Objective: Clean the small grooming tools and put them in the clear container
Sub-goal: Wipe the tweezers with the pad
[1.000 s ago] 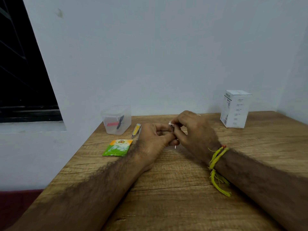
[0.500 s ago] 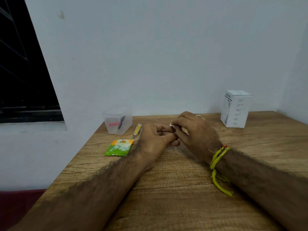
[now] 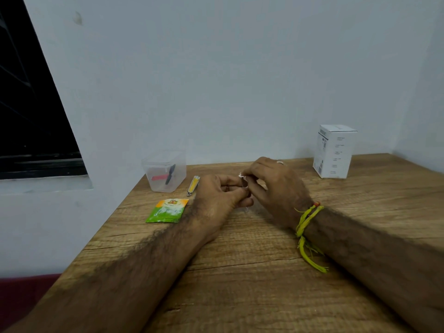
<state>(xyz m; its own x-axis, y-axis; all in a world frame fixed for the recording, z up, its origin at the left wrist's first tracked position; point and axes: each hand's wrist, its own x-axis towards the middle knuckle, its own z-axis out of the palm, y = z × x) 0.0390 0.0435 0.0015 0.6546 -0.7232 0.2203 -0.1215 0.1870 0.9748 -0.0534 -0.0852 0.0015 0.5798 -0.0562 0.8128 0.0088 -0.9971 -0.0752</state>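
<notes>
My left hand (image 3: 219, 193) pinches a small thin metal grooming tool (image 3: 246, 209); only its lower tip shows below the fingers. My right hand (image 3: 276, 186) pinches a small white wipe (image 3: 241, 175) against the tool's upper end. Both hands meet over the middle of the wooden table (image 3: 264, 272). A clear container (image 3: 165, 170) stands at the back left, open, with a red item and a black item inside. A yellow nail clipper (image 3: 193, 185) lies on the table just right of the container.
A green and orange sachet (image 3: 167, 210) lies flat in front of the container, close to my left wrist. A white cardboard box (image 3: 334, 151) stands at the back right near the wall. The table's left edge drops off beside a dark window.
My right hand's fingers have shifted slightly along the tool with the white wipe. My left hand keeps its hold in the same spot.
</notes>
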